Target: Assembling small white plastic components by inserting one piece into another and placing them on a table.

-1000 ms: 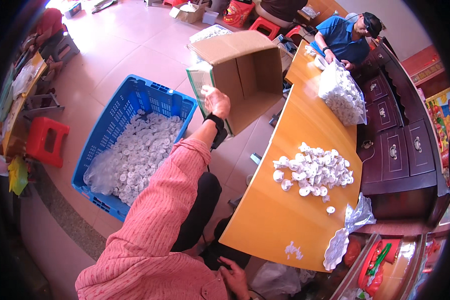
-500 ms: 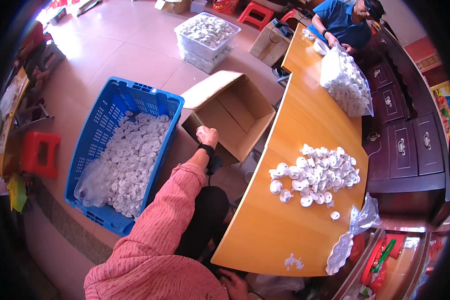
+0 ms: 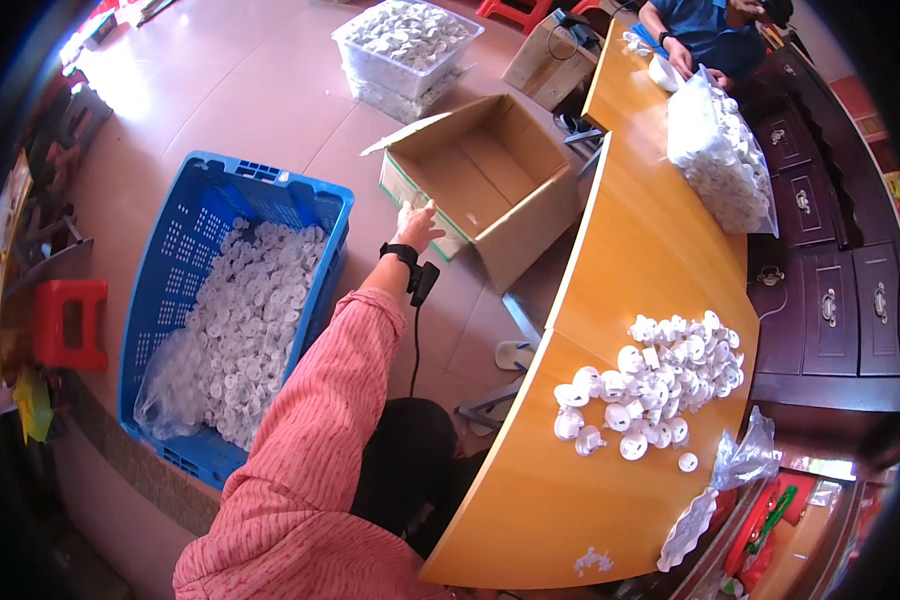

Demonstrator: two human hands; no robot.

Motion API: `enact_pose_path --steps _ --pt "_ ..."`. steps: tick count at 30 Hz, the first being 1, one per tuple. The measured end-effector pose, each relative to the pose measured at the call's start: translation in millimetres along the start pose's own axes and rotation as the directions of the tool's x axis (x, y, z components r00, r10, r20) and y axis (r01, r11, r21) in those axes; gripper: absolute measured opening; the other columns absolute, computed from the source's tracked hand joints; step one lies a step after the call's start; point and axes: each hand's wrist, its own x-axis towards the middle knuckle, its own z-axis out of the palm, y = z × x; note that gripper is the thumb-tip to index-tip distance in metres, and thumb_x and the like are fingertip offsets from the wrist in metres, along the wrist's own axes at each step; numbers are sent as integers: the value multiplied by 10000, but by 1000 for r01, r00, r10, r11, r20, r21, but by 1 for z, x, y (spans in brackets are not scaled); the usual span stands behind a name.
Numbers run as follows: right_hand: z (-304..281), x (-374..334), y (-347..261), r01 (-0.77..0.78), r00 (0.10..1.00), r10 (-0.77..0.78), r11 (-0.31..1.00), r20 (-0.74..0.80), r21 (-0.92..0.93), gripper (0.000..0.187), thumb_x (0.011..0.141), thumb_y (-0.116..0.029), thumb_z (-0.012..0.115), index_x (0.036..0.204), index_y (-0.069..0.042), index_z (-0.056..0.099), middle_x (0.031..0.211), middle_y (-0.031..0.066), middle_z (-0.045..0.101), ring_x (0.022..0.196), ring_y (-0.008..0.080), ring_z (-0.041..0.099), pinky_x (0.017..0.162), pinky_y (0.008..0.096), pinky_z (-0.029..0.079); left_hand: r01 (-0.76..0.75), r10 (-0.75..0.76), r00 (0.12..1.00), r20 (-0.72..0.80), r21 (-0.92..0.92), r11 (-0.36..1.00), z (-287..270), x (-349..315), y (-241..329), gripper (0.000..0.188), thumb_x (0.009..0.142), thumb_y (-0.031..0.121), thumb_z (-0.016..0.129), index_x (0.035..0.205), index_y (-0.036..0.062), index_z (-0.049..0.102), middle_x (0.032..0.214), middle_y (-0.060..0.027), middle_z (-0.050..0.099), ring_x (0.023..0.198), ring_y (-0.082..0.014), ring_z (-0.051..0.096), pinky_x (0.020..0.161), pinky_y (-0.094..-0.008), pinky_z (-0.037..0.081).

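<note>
My left hand (image 3: pixel 417 226) reaches out at the near left edge of an open cardboard box (image 3: pixel 525 235) that stands on the floor. Its fingers are apart, and it seems to hold nothing; whether the fingertips touch the box wall I cannot tell. A black band with a small device sits on that wrist. Inside the box only a small pale scrap shows. Left of my arm lies a blue plastic crate (image 3: pixel 155 290) with many white round plastic parts (image 3: pixel 260 300) and a clear plastic bag (image 3: pixel 175 385). My right hand is out of view.
A wooden table (image 3: pixel 530 480) on the right bears a heap of white plastic parts (image 3: pixel 660 380) and a full clear bin (image 3: pixel 720 160). Another person (image 3: pixel 705 40) works at its far end. Stacked clear tubs (image 3: pixel 405 60), a red stool (image 3: pixel 70 325) and a slipper (image 3: pixel 513 355) are on the floor.
The cardboard box has shifted away from me and turned. My left hand's closed fingers have opened at its edge. My right hand, seen low in the picture before, has left view.
</note>
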Motion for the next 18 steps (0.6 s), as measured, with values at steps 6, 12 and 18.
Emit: enact_pose_path --steps 6,12,18 --pt "-28 -2 7 -120 989 115 992 -88 -50 249 970 -104 646 1199 -37 714 975 126 735 840 219 665 788 320 539 23 -89 935 343 192 981 84 -11 81 997 785 396 843 1551 67 296 1357 -278 516 1168 -398 597 941 -441 571" --pt "-30 15 -1 -106 994 106 994 -20 -15 248 970 -102 646 1200 -41 715 976 128 734 842 220 665 790 321 539 326 -323 945 53 -237 915 71 15 -39 1205 541 321 987 1521 62 337 952 -171 710 990 -344 681 810 -412 560" --pt "-39 30 -5 -134 990 134 991 -44 1 248 970 -100 645 1201 -46 716 977 129 733 843 222 664 792 321 539 241 -231 971 68 -224 944 121 13 -27 1111 505 386 993 1398 -16 467 906 -158 715 888 -327 708 795 -394 574"
